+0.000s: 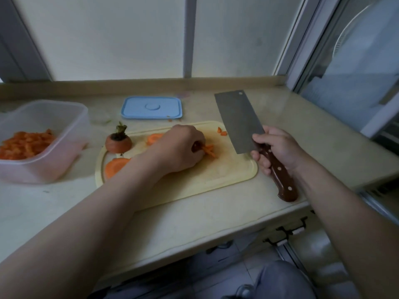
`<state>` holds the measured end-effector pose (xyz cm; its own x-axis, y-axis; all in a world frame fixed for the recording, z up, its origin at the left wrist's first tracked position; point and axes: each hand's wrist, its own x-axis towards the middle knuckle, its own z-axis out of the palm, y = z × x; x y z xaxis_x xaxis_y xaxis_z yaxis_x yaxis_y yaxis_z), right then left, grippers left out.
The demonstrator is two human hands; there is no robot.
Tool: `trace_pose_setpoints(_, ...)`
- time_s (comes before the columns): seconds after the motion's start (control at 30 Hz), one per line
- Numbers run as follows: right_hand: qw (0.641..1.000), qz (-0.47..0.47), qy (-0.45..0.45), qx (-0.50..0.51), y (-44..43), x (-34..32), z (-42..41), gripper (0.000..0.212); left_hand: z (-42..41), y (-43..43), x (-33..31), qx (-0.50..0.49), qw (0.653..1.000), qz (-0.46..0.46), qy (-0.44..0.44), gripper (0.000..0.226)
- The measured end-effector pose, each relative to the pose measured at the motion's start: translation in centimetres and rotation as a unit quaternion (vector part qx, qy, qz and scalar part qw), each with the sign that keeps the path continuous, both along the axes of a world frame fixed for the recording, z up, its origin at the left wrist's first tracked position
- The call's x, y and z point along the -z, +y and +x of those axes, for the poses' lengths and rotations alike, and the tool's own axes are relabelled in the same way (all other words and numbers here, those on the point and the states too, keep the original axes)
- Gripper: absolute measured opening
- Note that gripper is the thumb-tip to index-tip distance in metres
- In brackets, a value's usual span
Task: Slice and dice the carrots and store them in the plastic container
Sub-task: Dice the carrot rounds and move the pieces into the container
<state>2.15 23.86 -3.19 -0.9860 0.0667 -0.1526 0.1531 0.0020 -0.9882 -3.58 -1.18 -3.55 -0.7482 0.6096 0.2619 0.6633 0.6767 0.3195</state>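
On board (216, 173) centre: left hand (179, 147) curled round carrot strips (210, 151) | right hand (278, 149) gripped cleaver (237, 119) handle, blade above board's right edge | container (43, 169) holding diced carrot (23, 145) at bench's left edge

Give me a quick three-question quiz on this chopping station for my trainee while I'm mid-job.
1. True or false: the blue lid sits on the plastic container.
2. What does the right hand grip? A) a peeler B) the cleaver C) a spoon
3. Fill in: the left hand pinches carrot strips on the ____.
Key: 1 false, the lid lies on the counter, apart from the container; 2 B; 3 cutting board.
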Motion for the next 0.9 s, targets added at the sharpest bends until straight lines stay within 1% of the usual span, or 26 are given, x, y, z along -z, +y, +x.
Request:
trace_pose_setpoints(0.1, 1.0, 0.003, -0.009, 0.019, -0.3, -0.2, 0.1, 0.009, 0.5, -0.1, 0.1, 0.013, 1.0, 0.004, -0.016, 0.035)
trace_pose_setpoints(0.13, 1.0, 0.002, -0.009, 0.025, -0.4, -0.2, 0.1, 0.009, 0.6, -0.1, 0.1, 0.025, 1.0, 0.009, -0.016, 0.034)
trace_pose_setpoints(0.2, 0.999, 0.0, -0.006, 0.033, -0.5, -0.3, 0.2, 0.008, 0.8, -0.1, 0.2, 0.042, 0.999, 0.019, -0.009, 0.027)
trace_pose_setpoints(0.3, 0.999, 0.005, -0.006, 0.037, -0.6, -0.3, 0.3, 0.008, 0.9, 0.2, 0.6, 0.036, 0.999, 0.02, 0.003, 0.018)
trace_pose_setpoints(0.37, 0.999, 0.012, -0.009, 0.035, -0.7, -0.4, 0.5, 0.008, 1.0, 0.5, 0.7, 0.024, 0.999, 0.028, 0.017, 0.016)
trace_pose_setpoints(0.43, 0.999, 0.026, -0.013, 0.035, -1.0, -0.8, 0.7, 0.009, 0.9, 0.6, 0.8, 0.003, 0.999, 0.041, 0.016, 0.019)
trace_pose_setpoints(0.5, 0.996, 0.077, -0.025, 0.033, -1.3, -1.7, 1.0, 0.009, 0.9, 0.7, 0.9, -0.02, 0.998, 0.056, 0.008, 0.025)
trace_pose_setpoints(0.57, 0.983, 0.18, -0.034, 0.017, -1.9, -3.1, 1.6, 0.008, 0.9, 0.9, 1.1, -0.031, 0.997, 0.065, 0.013, 0.026)
trace_pose_setpoints(0.63, 0.958, 0.286, -0.039, -0.007, -2.7, -4.5, 2.2, 0.013, 0.9, 1.1, 1.1, -0.034, 0.998, 0.053, 0.017, 0.023)
trace_pose_setpoints(0.7, 0.929, 0.366, -0.039, -0.036, -3.9, -5.6, 3.0, 0.015, 1.0, 1.2, 1.0, -0.039, 0.998, 0.041, 0.012, 0.022)
trace_pose_setpoints(0.8, 0.891, 0.444, -0.052, -0.075, -5.9, -6.1, 3.9, 0.015, 1.1, 1.4, 0.8, -0.051, 0.998, 0.031, 0.004, 0.017)
trace_pose_setpoints(0.9, 0.868, 0.486, -0.055, -0.082, -6.9, -6.0, 4.0, 0.013, 1.3, 1.4, 0.8, -0.049, 0.998, 0.035, -0.011, 0.021)
